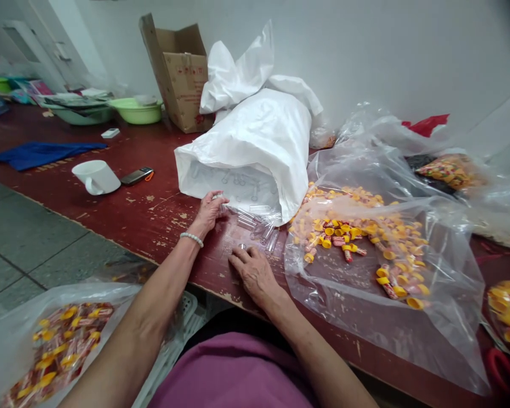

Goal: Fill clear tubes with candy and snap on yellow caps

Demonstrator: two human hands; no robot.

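At the mouth of a white woven sack (255, 130), my left hand (207, 214) has its fingers closed around a clear plastic tube (218, 196). Several loose clear tubes (249, 220) spill from the sack onto the table, and more lie inside it. My right hand (257, 277) rests low over the table near the front edge, fingers curled. The end of another clear tube (242, 246) shows at its fingertips; the palm hides the rest. To the right, a clear plastic bag (344, 277) holds small red-and-white wrapped pieces with yellow caps (340, 241).
On the worn red table (153, 243) stand a white mug (97, 177), a phone-like device (136, 175), a blue cloth (42, 152), a green basin (136, 111) and a cardboard box (182, 85). An open bag of filled, yellow-capped tubes (63, 345) sits low at the left.
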